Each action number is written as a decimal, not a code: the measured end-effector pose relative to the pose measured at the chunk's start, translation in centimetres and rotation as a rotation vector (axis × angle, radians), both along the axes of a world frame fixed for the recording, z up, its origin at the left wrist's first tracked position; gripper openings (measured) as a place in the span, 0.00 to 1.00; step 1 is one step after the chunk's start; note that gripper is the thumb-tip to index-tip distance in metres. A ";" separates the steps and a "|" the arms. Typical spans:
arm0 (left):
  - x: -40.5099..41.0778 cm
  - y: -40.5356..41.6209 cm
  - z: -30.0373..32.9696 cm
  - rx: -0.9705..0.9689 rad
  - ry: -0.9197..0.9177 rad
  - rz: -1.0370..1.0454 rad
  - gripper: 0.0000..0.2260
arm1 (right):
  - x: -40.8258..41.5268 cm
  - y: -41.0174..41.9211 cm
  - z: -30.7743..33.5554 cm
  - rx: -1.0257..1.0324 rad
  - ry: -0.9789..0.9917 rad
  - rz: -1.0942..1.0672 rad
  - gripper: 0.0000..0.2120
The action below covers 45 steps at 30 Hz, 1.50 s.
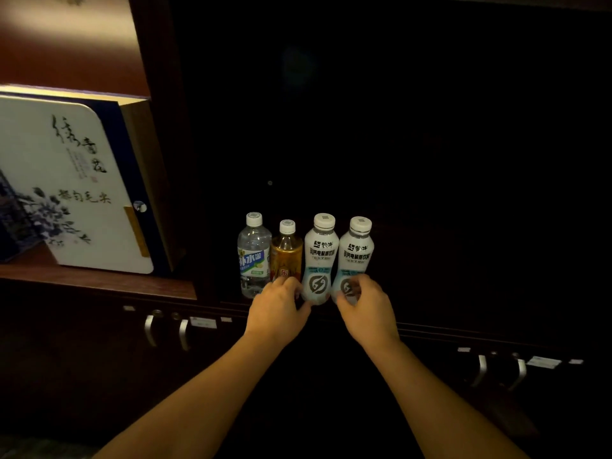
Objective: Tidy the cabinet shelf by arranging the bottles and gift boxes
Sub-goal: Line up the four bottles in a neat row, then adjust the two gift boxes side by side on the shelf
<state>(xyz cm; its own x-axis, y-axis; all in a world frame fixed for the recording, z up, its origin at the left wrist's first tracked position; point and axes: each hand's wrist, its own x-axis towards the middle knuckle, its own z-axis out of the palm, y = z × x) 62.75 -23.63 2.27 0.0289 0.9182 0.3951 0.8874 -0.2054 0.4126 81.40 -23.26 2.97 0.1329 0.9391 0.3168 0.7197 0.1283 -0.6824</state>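
Dark wood surrounds everything: the cabinet [159,134] is dim, and its middle bay is almost black behind a row of four bottles standing upright at the front edge of the shelf [430,327]. From left to right they are a clear water bottle [253,256] with a blue and green label, a shorter amber tea bottle [286,256], and two matching white drink bottles, all with white caps and standing shoulder to shoulder. I have my left hand [280,309] at the base of the row, thumb against the lower left side of the first white bottle [320,260] and fingers curled toward the foot of the tea bottle; whether I am truly gripping either one I cannot tell, since my knuckles hide the contact. My right hand [364,306] is curled on the bottom of the second white bottle [356,260], fingertips pressed on its label. To the left, in a brighter bay, a large white and blue gift box [76,183] with brush writing leans upright on its own shelf. Below, the lower doors show silver handles [150,329].
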 end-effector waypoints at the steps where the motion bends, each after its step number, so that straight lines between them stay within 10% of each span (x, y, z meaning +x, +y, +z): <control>1: -0.5 -0.6 0.4 0.009 0.038 0.001 0.14 | -0.3 -0.3 0.3 0.008 -0.029 0.033 0.18; 19: -22.7 -8.4 3.4 -0.006 0.190 0.343 0.15 | -17.7 -2.7 5.0 0.154 -0.316 0.452 0.11; 45: -52.7 4.1 1.0 -0.237 -0.065 0.367 0.42 | -41.7 2.0 1.0 -0.216 -0.120 -0.008 0.34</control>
<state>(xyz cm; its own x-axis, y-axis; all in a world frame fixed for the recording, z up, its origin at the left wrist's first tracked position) 10.04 -19.56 3.27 -0.3337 0.9285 0.1626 0.8547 0.2253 0.4677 39.69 -21.24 3.94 0.1146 0.9858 0.1227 0.7975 -0.0176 -0.6030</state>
